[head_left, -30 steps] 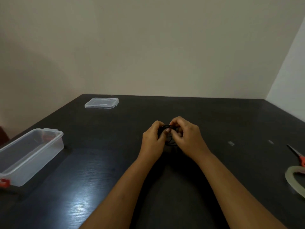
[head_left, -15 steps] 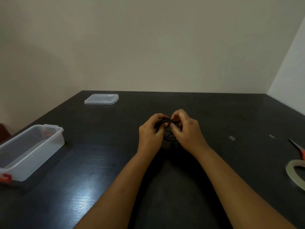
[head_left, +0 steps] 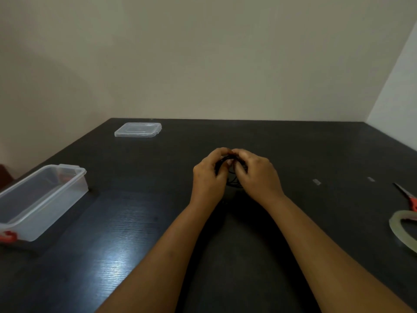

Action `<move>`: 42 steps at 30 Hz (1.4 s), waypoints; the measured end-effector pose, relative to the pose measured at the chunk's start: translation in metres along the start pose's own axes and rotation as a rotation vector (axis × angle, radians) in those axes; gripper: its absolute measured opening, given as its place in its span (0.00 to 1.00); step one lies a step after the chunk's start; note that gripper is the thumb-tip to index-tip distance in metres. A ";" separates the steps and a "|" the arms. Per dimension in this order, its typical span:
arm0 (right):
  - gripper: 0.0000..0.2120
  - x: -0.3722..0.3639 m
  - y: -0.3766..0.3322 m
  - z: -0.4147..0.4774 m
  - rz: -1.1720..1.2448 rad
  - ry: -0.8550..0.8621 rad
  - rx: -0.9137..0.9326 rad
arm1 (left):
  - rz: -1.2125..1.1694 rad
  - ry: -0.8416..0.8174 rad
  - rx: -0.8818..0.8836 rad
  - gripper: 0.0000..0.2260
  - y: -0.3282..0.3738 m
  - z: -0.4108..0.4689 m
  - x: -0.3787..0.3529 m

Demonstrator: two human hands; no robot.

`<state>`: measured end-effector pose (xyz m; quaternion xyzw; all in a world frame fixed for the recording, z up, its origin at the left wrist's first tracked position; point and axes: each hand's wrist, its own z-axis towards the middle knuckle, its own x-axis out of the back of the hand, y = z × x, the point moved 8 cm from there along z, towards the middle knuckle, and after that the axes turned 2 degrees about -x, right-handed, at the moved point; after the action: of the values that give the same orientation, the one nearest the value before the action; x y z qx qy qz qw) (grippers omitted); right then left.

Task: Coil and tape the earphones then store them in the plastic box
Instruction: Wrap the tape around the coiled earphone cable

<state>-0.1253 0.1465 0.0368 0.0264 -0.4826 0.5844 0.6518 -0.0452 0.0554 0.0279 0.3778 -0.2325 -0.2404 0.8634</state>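
L hand (head_left: 208,177) & R hand (head_left: 257,175) both pinch black earphones (head_left: 228,160) coil, mid-table (head_left: 293,143). Box (head_left: 42,199) at 9, tape (head_left: 404,231) at 3.

Both hands, left hand (head_left: 208,177) and right hand (head_left: 257,175), have kept turning the earphones (head_left: 228,160) coil (fingertips now meeting on top).

Your left hand (head_left: 208,177) and right hand (head_left: 257,175) meet at mid-table, both pinching the coiled black earphones (head_left: 228,160) between them. The open plastic box (head_left: 42,199) sits far left, its lid (head_left: 138,130) beyond; scissors (head_left: 407,196) and tape roll (head_left: 399,229) lie far right.
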 end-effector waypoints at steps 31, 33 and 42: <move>0.09 -0.006 0.023 0.003 0.763 0.002 -0.224 | -0.186 -0.105 0.211 0.15 -0.021 0.003 -0.015; 0.09 -0.005 0.023 0.004 0.758 0.044 -0.217 | -0.234 -0.114 0.245 0.13 -0.020 0.001 -0.018; 0.11 -0.024 0.034 -0.003 0.929 -0.181 -0.476 | -0.401 -0.100 0.386 0.10 -0.018 -0.008 -0.018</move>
<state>-0.1466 0.1407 0.0014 -0.2886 -0.6170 0.6812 0.2682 -0.0591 0.0598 0.0055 0.5614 -0.2367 -0.3760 0.6982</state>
